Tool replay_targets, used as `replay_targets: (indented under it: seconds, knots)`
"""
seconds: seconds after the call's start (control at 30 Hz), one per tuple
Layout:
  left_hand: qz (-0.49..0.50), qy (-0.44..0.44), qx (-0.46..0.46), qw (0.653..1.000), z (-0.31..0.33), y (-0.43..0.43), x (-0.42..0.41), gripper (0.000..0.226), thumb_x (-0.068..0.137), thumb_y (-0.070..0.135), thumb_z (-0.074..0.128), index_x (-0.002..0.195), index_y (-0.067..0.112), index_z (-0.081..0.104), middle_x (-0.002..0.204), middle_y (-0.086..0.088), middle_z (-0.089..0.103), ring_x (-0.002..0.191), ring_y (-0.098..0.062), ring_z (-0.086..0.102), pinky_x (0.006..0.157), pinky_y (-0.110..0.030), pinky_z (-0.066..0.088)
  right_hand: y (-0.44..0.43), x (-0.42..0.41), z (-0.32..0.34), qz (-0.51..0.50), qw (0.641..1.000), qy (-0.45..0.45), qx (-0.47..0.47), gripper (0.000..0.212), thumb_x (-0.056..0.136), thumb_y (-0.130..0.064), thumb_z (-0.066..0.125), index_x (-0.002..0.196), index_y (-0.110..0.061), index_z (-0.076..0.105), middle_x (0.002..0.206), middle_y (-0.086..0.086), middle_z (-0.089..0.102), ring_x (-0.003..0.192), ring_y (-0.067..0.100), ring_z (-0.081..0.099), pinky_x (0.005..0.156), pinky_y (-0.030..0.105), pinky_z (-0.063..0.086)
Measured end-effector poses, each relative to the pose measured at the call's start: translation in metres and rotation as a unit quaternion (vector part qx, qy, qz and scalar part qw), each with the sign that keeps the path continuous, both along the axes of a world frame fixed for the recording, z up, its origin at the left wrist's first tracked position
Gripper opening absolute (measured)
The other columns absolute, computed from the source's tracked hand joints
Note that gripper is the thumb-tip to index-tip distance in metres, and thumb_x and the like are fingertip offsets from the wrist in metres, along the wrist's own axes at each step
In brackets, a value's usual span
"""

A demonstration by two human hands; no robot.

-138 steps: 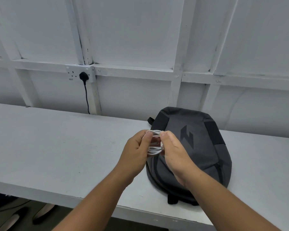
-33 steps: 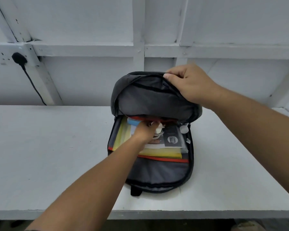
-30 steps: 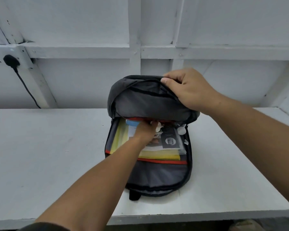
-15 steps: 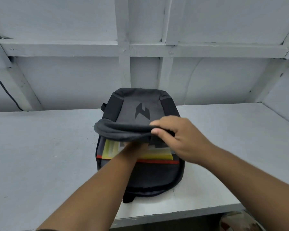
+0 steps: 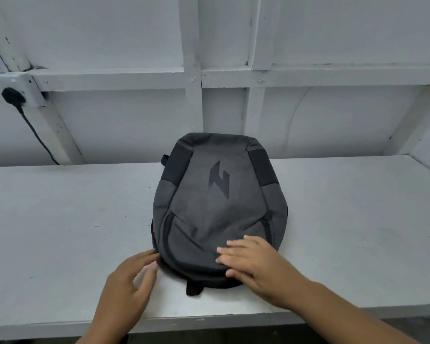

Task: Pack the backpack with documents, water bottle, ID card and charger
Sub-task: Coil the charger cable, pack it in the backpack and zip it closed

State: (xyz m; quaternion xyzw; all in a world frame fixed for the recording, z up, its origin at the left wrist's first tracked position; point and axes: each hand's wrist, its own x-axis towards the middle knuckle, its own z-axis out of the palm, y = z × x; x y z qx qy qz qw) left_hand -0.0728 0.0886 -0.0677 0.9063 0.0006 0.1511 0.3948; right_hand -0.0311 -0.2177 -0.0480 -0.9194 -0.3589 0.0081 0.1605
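Observation:
A dark grey backpack (image 5: 219,209) with a black logo lies flat on the white table (image 5: 67,227), its front flap folded down over the main compartment. A sliver of red shows at its left edge. The documents, charger, bottle and ID card are hidden from view. My right hand (image 5: 253,264) rests flat on the lower front of the backpack, fingers spread. My left hand (image 5: 132,281) is at the bag's lower left corner, fingertips touching its edge, holding nothing.
A white panelled wall (image 5: 134,125) stands right behind the table. A wall socket (image 5: 13,94) with a black plug and cable is at the far left. The table's front edge (image 5: 209,321) runs just under my wrists. A black strap end (image 5: 194,289) pokes out below the bag.
My left hand placed the white charger cable inside and came out empty. My right hand lowered the lifted flap down over the contents and now lies flat on it.

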Motion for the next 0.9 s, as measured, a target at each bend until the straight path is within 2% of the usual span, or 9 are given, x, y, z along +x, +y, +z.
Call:
replay_targets:
  seconds: [0.17,0.37,0.43,0.53,0.6,0.67,0.73,0.83,0.9]
  knots:
    - [0.046,0.049,-0.025,0.997,-0.008,0.003,0.013,0.021,0.097,0.02,0.063,0.103,0.037,0.072,0.104,0.025,0.067,0.1,-0.001,0.065,0.088,-0.027,0.051,0.006,-0.004,-0.022,-0.032,0.999,-0.028,-0.018,0.043,0.107,-0.051,0.026,0.14,-0.042,0.052,0.148,-0.025,0.05,0.141,0.0,0.041,0.117,0.029,0.028]
    - [0.075,0.068,-0.047,0.994,-0.002,0.018,0.051,0.019,0.1,0.022,0.058,0.097,0.033,0.073,0.093,0.018,0.073,0.091,-0.001,0.066,0.073,-0.014,0.046,0.02,0.006,0.002,0.035,0.998,0.05,-0.002,0.051,0.104,-0.06,0.023,0.145,-0.044,0.048,0.151,-0.033,0.041,0.142,-0.012,0.028,0.118,0.022,0.018]
    - [0.096,0.07,-0.086,0.989,0.002,0.029,0.074,0.017,0.099,0.021,0.06,0.096,0.028,0.075,0.094,0.014,0.074,0.092,-0.005,0.068,0.076,-0.021,0.05,0.02,0.025,0.025,0.052,0.995,0.074,0.041,0.048,0.102,-0.059,0.034,0.138,-0.039,0.058,0.142,-0.027,0.054,0.132,-0.01,0.043,0.112,0.021,0.03]
    - [0.075,0.089,-0.089,0.989,0.007,0.047,0.124,0.019,0.098,0.018,0.06,0.111,0.022,0.073,0.105,0.007,0.074,0.099,-0.012,0.068,0.09,-0.033,0.055,0.014,0.078,0.06,0.031,0.996,-0.02,0.08,0.037,0.098,-0.047,0.055,0.129,-0.029,0.066,0.127,-0.015,0.067,0.119,0.005,0.058,0.103,0.034,0.047]
    - [0.041,0.121,-0.077,0.989,0.01,0.056,0.163,0.029,0.1,0.016,0.058,0.128,0.021,0.065,0.124,0.002,0.069,0.107,-0.014,0.064,0.098,-0.038,0.053,0.011,0.127,0.083,-0.004,1.0,-0.015,-0.001,0.052,0.092,-0.046,0.067,0.141,-0.035,0.054,0.143,-0.011,0.057,0.132,0.012,0.048,0.11,0.042,0.042]
    - [0.0,0.157,-0.055,0.986,0.013,0.059,0.199,0.042,0.101,0.015,0.057,0.143,0.018,0.053,0.139,-0.002,0.06,0.113,-0.016,0.06,0.101,-0.037,0.05,0.01,0.173,0.103,-0.017,0.989,0.005,-0.148,0.086,0.08,-0.059,0.074,0.153,-0.045,0.03,0.163,-0.012,0.028,0.15,0.016,0.023,0.121,0.046,0.027]
    - [-0.057,0.189,-0.039,0.979,0.013,0.057,0.226,0.048,0.102,0.017,0.056,0.149,0.017,0.047,0.144,-0.002,0.056,0.117,-0.018,0.06,0.097,-0.034,0.051,0.011,0.209,0.109,-0.013,0.959,0.018,-0.283,0.115,0.066,-0.075,0.074,0.156,-0.053,0.005,0.168,-0.018,-0.001,0.156,0.014,-0.004,0.126,0.048,0.007]
    - [-0.136,0.207,-0.054,0.967,0.008,0.055,0.245,0.036,0.102,0.015,0.056,0.138,0.017,0.06,0.128,0.001,0.067,0.107,-0.012,0.065,0.084,-0.025,0.053,0.014,0.234,0.091,0.008,0.925,0.046,-0.376,0.131,0.054,-0.091,0.066,0.148,-0.06,-0.02,0.163,-0.022,-0.022,0.152,0.014,-0.024,0.121,0.058,-0.011]
    - [-0.135,0.183,-0.061,0.972,0.002,0.058,0.25,0.023,0.101,0.013,0.056,0.12,0.014,0.07,0.111,-0.002,0.074,0.094,-0.012,0.068,0.081,-0.028,0.053,0.009,0.238,0.074,0.011,0.933,0.068,-0.353,0.13,0.055,-0.092,0.064,0.144,-0.062,-0.025,0.163,-0.023,-0.025,0.151,0.014,-0.028,0.12,0.06,-0.014]
